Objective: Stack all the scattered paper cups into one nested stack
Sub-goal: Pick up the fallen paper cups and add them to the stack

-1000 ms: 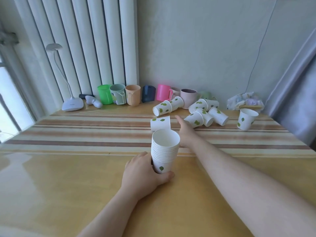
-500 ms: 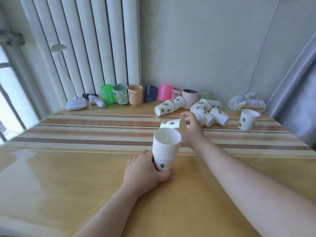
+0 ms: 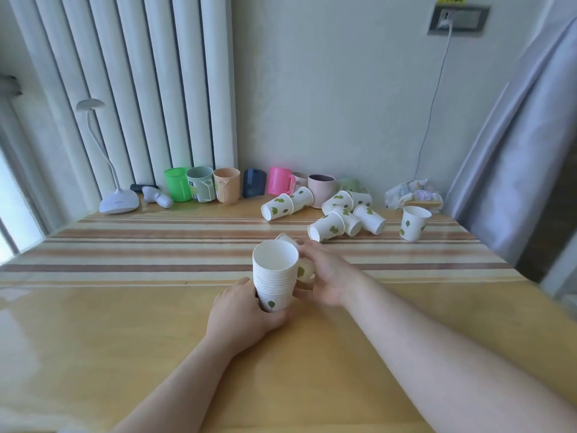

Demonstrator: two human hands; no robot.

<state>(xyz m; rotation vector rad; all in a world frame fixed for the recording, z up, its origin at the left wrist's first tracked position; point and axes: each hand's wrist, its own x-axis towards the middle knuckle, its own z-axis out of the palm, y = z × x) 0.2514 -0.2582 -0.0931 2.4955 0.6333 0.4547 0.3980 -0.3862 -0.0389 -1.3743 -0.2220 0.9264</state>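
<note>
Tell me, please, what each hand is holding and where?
Left hand grips the nested stack around its base; right hand holds a single paper cup by its side.

We see white paper cups (image 3: 330,229) with green leaf prints, a brown-striped tan bench (image 3: 156,245), and green (image 3: 178,184) and pink (image 3: 280,180) mugs.

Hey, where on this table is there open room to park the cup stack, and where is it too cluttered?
Free: the plain yellow tabletop left of the left hand, and the striped band between the white desk lamp and the nested paper cup stack. Crowded: the back edge with coloured plastic mugs, and the tipped leaf-print paper cups back right.
</note>
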